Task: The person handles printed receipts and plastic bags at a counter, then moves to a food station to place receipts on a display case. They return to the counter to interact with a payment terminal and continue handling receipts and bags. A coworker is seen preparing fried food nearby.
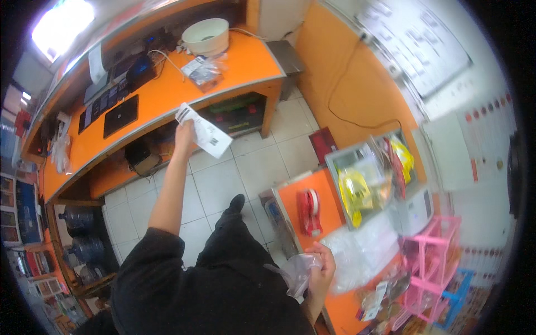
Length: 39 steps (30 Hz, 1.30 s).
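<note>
My left hand (185,133) grips a printed white paper slip (205,133), held out over the floor near the edge of the long orange counter. Close to the orange side table, my right hand (322,268) is closed on a clear plastic bag (299,272). Just beyond that hand lie a red tape dispenser (310,212) and a pile of clear plastic bags (360,251). A grey tray (336,167) on the side table holds yellow packages. Behind the slip, a wrapped packet (203,73) rests on the long counter, beside a cream round bowl (205,37).
The long orange counter (247,63) carries a black flat device (121,116) and several phones. A pink plastic rack (433,251) and a white box-shaped device (414,211) stand on the right. A dark stool (284,58) sits by the counter's end; water bottles (81,251) are at lower left.
</note>
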Each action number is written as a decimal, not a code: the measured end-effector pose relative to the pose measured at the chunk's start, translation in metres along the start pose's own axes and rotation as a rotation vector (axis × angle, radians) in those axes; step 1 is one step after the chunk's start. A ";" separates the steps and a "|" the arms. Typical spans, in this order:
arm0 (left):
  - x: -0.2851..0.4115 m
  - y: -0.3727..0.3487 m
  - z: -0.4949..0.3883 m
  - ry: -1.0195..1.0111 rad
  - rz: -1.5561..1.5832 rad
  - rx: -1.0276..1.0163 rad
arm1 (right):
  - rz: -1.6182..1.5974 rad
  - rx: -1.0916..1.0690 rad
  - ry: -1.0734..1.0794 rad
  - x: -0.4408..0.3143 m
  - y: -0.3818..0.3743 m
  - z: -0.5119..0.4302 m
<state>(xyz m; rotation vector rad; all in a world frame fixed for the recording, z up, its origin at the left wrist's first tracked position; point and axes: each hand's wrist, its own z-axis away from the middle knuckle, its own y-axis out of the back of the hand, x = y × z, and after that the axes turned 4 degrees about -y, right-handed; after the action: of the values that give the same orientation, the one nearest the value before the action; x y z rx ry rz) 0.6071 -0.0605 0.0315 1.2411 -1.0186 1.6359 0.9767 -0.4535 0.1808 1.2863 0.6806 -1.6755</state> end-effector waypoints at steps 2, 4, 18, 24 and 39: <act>-0.013 0.041 -0.068 0.061 -0.069 0.122 | -0.020 -0.057 0.010 -0.018 -0.036 -0.033; -0.024 0.077 -0.139 0.215 -0.209 0.279 | -0.004 -0.089 0.006 -0.033 -0.069 -0.058; -0.029 0.089 -0.264 -0.236 -0.603 0.514 | 0.078 -0.017 -0.005 -0.054 -0.106 -0.097; -0.030 -0.041 -0.046 -0.686 -0.439 -0.047 | 0.076 0.167 0.058 -0.015 -0.043 -0.042; 0.004 -0.069 0.270 0.012 -0.036 -1.284 | 0.389 -0.078 0.342 0.024 -0.074 -0.060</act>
<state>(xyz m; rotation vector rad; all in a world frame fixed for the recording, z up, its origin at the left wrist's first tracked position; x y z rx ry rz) 0.7541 -0.2891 0.0939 0.3462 -1.6044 0.6259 0.9364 -0.3779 0.1326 1.5523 0.6361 -1.1188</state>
